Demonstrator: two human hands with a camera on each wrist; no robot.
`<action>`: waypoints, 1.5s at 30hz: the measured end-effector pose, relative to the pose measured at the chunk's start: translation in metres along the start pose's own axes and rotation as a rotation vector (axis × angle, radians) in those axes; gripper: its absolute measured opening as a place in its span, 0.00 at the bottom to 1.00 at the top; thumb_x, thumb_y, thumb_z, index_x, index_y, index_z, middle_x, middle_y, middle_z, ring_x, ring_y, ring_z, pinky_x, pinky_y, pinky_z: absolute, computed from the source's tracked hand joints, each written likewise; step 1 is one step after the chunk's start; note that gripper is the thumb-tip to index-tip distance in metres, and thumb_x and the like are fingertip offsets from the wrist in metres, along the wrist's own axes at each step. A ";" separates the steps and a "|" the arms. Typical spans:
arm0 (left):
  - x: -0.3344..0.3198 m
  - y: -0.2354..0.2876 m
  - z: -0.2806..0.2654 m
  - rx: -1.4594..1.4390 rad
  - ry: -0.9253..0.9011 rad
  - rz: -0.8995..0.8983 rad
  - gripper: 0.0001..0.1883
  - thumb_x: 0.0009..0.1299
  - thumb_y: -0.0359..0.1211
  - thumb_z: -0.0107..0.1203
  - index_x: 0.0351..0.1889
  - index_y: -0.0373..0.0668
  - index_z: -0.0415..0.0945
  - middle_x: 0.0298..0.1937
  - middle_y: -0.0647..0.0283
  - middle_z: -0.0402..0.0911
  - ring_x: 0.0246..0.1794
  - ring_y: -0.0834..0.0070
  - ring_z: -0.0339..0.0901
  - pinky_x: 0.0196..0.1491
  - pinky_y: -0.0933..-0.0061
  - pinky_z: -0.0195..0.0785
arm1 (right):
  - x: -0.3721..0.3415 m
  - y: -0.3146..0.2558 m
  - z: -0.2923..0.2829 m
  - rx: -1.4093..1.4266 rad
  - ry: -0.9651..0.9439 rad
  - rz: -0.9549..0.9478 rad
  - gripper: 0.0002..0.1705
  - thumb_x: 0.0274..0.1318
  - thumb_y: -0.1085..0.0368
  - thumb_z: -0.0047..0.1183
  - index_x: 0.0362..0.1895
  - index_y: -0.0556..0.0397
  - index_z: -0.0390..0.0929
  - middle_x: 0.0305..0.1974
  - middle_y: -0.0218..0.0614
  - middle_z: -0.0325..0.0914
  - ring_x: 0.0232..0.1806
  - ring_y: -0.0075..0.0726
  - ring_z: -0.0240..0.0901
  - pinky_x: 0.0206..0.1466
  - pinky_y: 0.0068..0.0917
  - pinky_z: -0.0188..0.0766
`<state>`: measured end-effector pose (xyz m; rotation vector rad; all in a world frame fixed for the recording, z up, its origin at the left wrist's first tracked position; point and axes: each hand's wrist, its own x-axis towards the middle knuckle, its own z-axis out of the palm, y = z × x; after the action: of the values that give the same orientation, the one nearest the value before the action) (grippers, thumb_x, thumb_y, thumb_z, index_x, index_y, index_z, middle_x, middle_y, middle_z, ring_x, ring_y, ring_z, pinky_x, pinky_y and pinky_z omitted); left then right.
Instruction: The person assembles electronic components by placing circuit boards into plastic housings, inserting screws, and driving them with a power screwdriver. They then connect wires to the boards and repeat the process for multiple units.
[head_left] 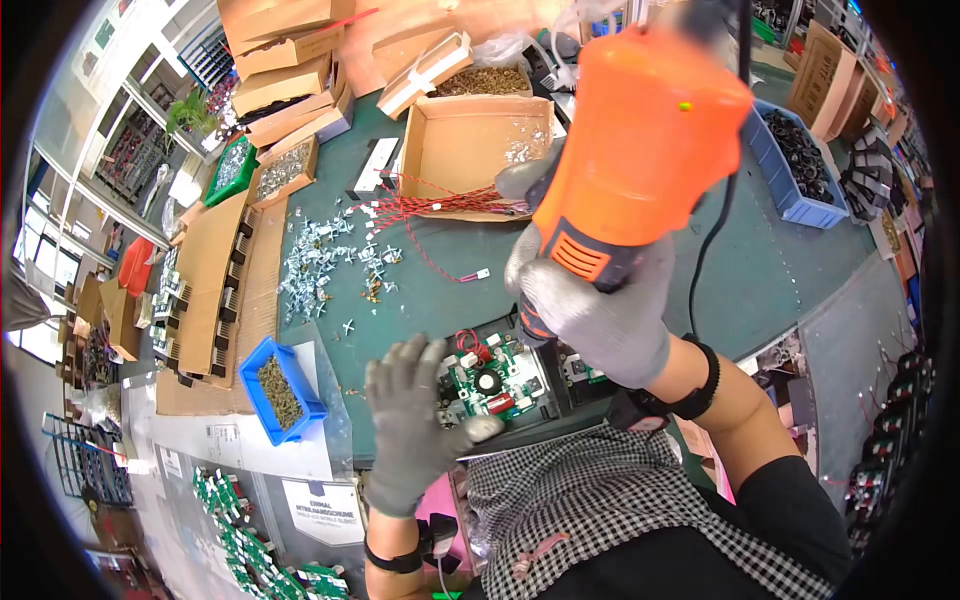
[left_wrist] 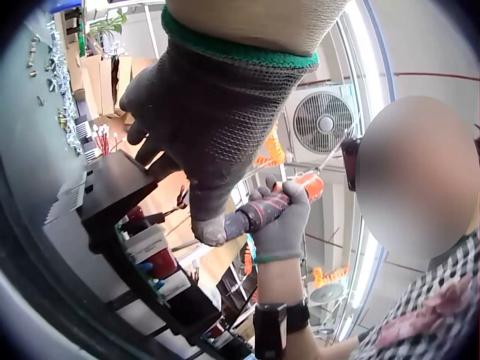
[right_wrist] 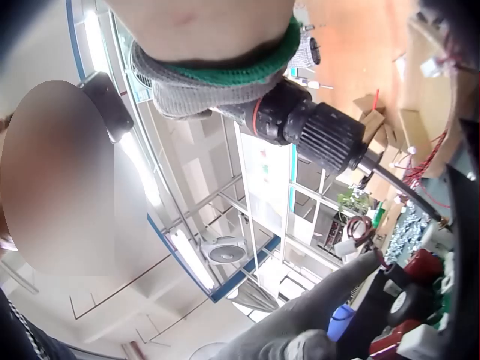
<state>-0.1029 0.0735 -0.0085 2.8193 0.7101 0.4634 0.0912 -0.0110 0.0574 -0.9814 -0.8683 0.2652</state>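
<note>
A grey-gloved right hand [head_left: 605, 310] grips an orange electric screwdriver [head_left: 640, 130], held with its bit downward. In the right wrist view the long bit [right_wrist: 405, 187] reaches to the parts of a green circuit board [head_left: 465, 382]. That board, with red and white components and a black ring coil [head_left: 488, 383], sits in a black housing [head_left: 520, 436] at the table's front edge. The gloved left hand [head_left: 408, 425] rests at the housing's left end, fingers extended and thumb along the near side. In the left wrist view its fingertips overlap the housing's corner [left_wrist: 116, 184].
Behind the housing lie red-and-black wires [head_left: 440, 205] across an open cardboard box [head_left: 470, 140]. Loose metal pieces [head_left: 320, 265] are heaped at left, near a blue tray of small screws [head_left: 315, 408]. A blue bin [head_left: 800, 205] stands back right; a black cable [head_left: 712, 240] trails along the table.
</note>
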 end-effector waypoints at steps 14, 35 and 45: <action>0.009 -0.006 0.018 -0.002 -0.134 0.118 0.48 0.50 0.62 0.65 0.62 0.39 0.69 0.62 0.57 0.73 0.66 0.58 0.66 0.72 0.39 0.40 | -0.006 0.016 -0.001 -0.066 -0.040 0.178 0.37 0.43 0.76 0.62 0.60 0.57 0.63 0.50 0.36 0.75 0.48 0.26 0.75 0.50 0.27 0.74; 0.053 -0.106 0.009 -0.181 0.080 -0.212 0.20 0.60 0.45 0.66 0.47 0.46 0.82 0.43 0.59 0.81 0.52 0.60 0.74 0.62 0.54 0.58 | 0.004 0.001 0.011 -0.047 -0.091 0.096 0.34 0.44 0.82 0.50 0.61 0.56 0.62 0.49 0.42 0.76 0.33 0.26 0.76 0.36 0.24 0.75; 0.079 -0.151 0.045 0.173 0.001 -0.202 0.08 0.60 0.36 0.66 0.35 0.48 0.84 0.35 0.66 0.82 0.44 0.65 0.75 0.57 0.59 0.62 | 0.013 -0.005 0.010 0.383 0.008 0.146 0.40 0.42 0.80 0.49 0.65 0.55 0.57 0.53 0.47 0.74 0.31 0.29 0.77 0.35 0.25 0.76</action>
<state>-0.0858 0.2379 -0.0706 2.8617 1.0698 0.3857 0.0917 -0.0007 0.0708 -0.6873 -0.7055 0.5312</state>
